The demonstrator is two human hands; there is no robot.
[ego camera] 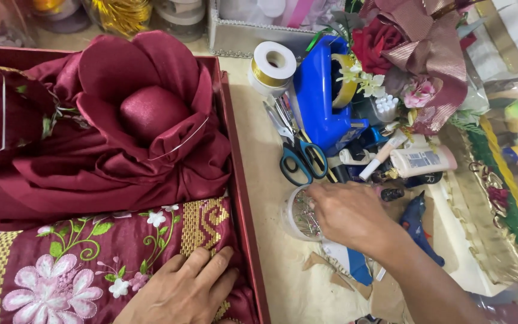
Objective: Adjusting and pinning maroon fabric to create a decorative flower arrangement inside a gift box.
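Note:
My left hand (181, 291) lies flat on maroon cloth with gold bands and embroidered pink and white flowers (79, 270), inside a dark red box (242, 198). Above it in the box, maroon satin is folded into a large flower shape (145, 102). My right hand (346, 216) reaches across to a small clear round tub of pins (298, 219) on the table beside the box, fingers over its opening. I cannot tell whether the fingers hold a pin.
Blue-handled scissors (301, 159), a blue tape dispenser (319, 96), a roll of gold ribbon (271, 69), a white tube (421, 161), a blue glue gun (418, 225) and artificial flowers with a ribbon bow (415, 54) crowd the table to the right. Wrapped trays stand at far right.

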